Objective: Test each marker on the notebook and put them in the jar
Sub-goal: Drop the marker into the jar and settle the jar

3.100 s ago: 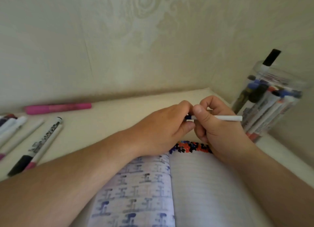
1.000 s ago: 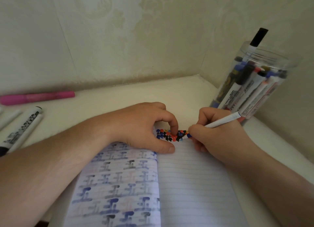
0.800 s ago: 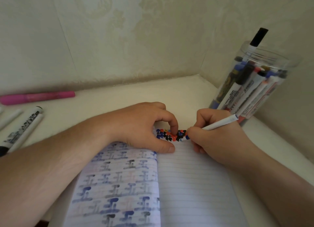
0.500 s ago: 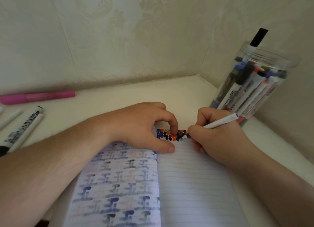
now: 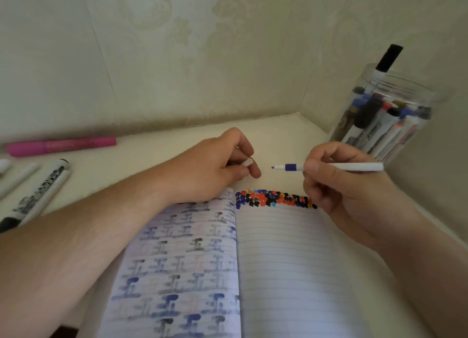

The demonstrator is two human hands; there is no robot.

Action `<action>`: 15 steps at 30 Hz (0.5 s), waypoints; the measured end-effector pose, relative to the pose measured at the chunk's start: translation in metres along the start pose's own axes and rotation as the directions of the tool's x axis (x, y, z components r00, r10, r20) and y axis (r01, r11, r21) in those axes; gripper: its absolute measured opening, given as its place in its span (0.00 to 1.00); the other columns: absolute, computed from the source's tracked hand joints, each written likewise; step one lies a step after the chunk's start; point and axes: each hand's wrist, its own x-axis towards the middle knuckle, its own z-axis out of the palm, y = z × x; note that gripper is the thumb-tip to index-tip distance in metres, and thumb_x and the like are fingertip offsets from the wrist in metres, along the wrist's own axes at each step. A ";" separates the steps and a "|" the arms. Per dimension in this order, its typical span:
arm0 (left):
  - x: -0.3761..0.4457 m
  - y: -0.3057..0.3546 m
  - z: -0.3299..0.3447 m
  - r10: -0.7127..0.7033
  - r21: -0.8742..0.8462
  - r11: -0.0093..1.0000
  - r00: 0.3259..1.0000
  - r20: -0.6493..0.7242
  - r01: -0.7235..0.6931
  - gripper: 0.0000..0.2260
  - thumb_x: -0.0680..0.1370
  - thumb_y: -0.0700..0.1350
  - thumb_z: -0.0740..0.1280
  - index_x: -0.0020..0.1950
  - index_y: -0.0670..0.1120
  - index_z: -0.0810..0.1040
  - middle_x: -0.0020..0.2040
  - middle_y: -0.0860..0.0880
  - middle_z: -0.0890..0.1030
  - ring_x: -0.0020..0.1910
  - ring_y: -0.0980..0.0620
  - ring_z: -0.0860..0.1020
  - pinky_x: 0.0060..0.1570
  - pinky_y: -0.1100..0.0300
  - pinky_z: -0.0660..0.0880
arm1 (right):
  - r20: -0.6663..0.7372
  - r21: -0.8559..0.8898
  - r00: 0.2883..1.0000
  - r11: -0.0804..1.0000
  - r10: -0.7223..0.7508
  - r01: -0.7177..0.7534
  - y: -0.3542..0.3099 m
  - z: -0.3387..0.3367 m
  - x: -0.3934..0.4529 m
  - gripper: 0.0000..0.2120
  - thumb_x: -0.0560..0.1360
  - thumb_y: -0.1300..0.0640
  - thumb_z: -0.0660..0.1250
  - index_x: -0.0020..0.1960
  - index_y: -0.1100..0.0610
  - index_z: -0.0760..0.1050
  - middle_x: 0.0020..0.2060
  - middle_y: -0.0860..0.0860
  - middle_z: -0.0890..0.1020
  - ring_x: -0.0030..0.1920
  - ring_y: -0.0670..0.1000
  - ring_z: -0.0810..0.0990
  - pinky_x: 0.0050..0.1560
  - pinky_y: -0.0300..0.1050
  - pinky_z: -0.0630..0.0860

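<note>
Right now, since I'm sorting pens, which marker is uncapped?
The thin white marker with the blue band, gripped in the right hand; its tip is bare, unlike the capped others.

No legible text, black print on white marker (image 5: 38,195) barrel at left blurred, labels on markers in jar (image 5: 385,132) too small to read

White marker (image 5: 349,167) with blue band; notebook (image 5: 278,261) dotted red, blue, black.

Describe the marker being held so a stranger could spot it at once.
Start at the open lined notebook. Above its top edge, the right hand holds a thin white marker with a blue collar. Unlike the others, it is uncapped and off the table.
</note>
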 end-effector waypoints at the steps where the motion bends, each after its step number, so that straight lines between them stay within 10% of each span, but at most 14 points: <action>1: 0.000 0.001 0.001 0.007 -0.024 1.000 1.000 -0.015 -0.007 0.08 0.84 0.41 0.66 0.60 0.53 0.73 0.52 0.66 0.85 0.58 0.66 0.79 0.63 0.62 0.74 | -0.005 0.026 1.000 1.000 -0.001 0.001 0.002 -0.001 0.001 0.05 0.71 0.61 0.73 0.38 0.54 0.82 0.29 0.55 0.76 0.28 0.52 0.73 0.26 0.40 0.67; 15: 0.004 0.000 0.004 0.064 -0.018 0.998 0.994 -0.086 -0.066 0.08 0.80 0.48 0.73 0.53 0.63 0.83 0.47 0.66 0.83 0.48 0.64 0.80 0.47 0.71 0.73 | -0.047 0.013 0.999 1.000 0.023 -0.022 0.011 0.002 0.004 0.08 0.76 0.64 0.64 0.45 0.57 0.82 0.37 0.62 0.82 0.31 0.56 0.78 0.28 0.43 0.73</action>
